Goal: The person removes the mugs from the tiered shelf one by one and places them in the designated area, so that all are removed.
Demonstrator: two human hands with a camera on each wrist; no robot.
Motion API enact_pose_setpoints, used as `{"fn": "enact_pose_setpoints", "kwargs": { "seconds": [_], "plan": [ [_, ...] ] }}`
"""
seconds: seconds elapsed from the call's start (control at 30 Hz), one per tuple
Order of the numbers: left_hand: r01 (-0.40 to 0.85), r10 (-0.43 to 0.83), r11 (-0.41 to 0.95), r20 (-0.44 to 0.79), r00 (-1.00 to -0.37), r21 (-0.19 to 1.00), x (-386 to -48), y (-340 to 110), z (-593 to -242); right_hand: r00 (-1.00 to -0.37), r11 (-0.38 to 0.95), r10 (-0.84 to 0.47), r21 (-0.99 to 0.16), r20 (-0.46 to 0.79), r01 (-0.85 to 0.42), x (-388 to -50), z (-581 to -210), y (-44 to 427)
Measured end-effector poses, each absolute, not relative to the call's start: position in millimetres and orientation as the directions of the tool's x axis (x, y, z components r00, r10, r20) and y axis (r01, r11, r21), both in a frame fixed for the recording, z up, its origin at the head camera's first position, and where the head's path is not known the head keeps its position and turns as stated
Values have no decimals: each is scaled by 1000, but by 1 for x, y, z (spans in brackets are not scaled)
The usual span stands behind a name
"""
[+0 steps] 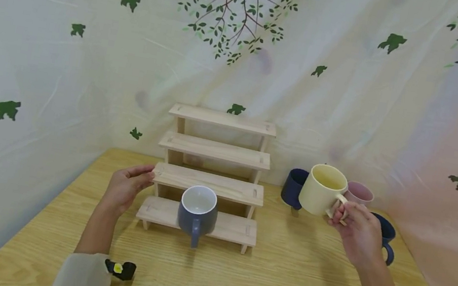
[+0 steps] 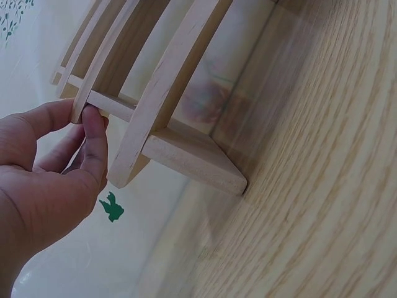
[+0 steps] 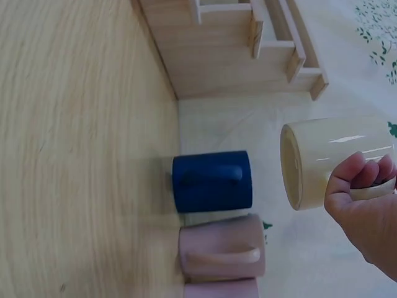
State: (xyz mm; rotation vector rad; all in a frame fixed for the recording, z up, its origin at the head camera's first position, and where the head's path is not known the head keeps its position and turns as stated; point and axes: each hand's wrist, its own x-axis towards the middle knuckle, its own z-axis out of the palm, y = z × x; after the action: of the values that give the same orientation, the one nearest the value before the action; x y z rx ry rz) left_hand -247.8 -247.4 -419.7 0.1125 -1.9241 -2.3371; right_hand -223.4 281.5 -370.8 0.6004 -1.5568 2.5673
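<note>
My left hand (image 1: 124, 190) pinches the left end of the second-lowest step of a pale wooden tiered stand (image 1: 209, 183). In the left wrist view the thumb and fingers (image 2: 94, 139) grip that board's end. My right hand (image 1: 360, 236) holds a pale yellow mug (image 1: 317, 194) by its handle, raised off the table and upright. On the stand's lowest step sits a grey-blue mug (image 1: 194, 218) with a white inside, handle toward me. The right wrist view shows the yellow mug (image 3: 338, 155) side-on, with fingers curled round its handle.
Right of the stand, a navy mug (image 1: 293, 188) and a pink mug (image 1: 359, 192) stand on the wooden table (image 1: 279, 281). Another blue mug (image 1: 387, 238) is partly behind my right hand. A second pinkish mug (image 3: 221, 289) is cut off in the right wrist view. A patterned curtain (image 1: 86, 80) hangs behind.
</note>
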Motion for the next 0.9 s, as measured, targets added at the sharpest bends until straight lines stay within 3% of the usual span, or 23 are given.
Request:
{"fn": "enact_pose_setpoints", "kwargs": {
  "seconds": [0.7, 0.9],
  "plan": [
    [51, -131, -245, 19, -991, 968, -248, -251, -422, -949, -480, -172, -864, 265, -154, -212, -404, 331],
    [51, -132, -253, 18, -991, 966, -249, -249, -422, -967, -404, -167, -908, 192, -110, -210, -409, 343]
  ]
}}
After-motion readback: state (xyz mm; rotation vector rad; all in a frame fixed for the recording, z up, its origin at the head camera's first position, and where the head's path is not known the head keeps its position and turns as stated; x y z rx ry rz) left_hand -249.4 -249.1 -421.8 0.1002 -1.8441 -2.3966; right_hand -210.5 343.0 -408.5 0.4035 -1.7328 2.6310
